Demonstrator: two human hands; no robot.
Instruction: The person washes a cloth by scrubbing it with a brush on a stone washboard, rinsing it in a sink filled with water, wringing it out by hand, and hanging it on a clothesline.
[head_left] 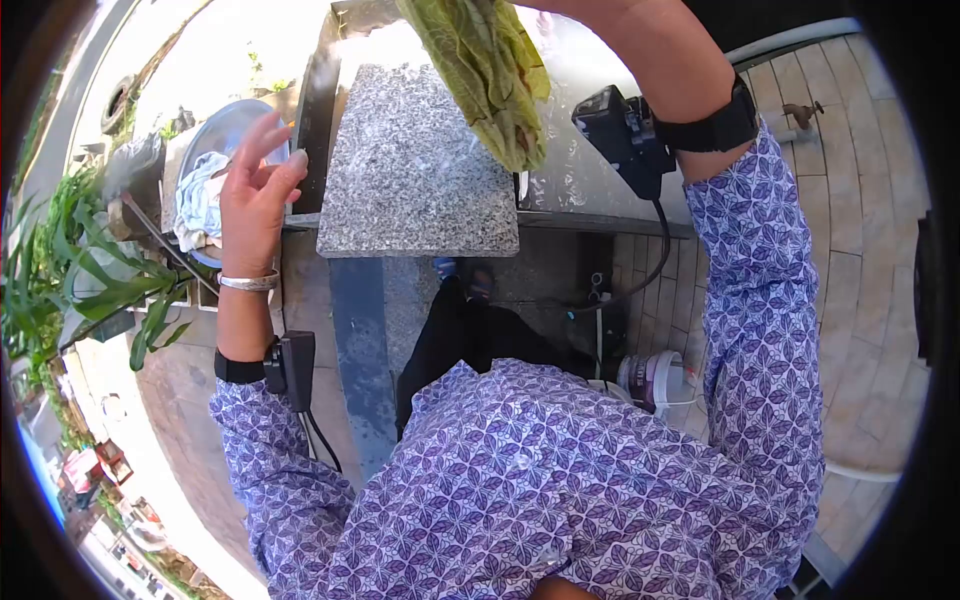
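Observation:
A crumpled yellow-green cloth (480, 85) hangs from the top edge of the view, its lower end over the right side of a speckled granite slab (415, 170). My right hand (565, 6) is at the cloth's upper end, mostly cut off by the frame; the cloth hangs from it, but the fingers are hidden. My left hand (255, 195) is raised left of the slab, fingers apart and holding nothing. Behind it stands a round metal basin (225, 125) with a bunched white and pale blue cloth (200, 200) inside.
A wet metal surface (590, 170) adjoins the slab on the right. Green leafy plants (110, 270) grow at the left. A tap (803, 113) sticks out from the tiled wall (850, 250). Below right is a white and purple container (660, 380). A cable hangs from my right wrist device (630, 135).

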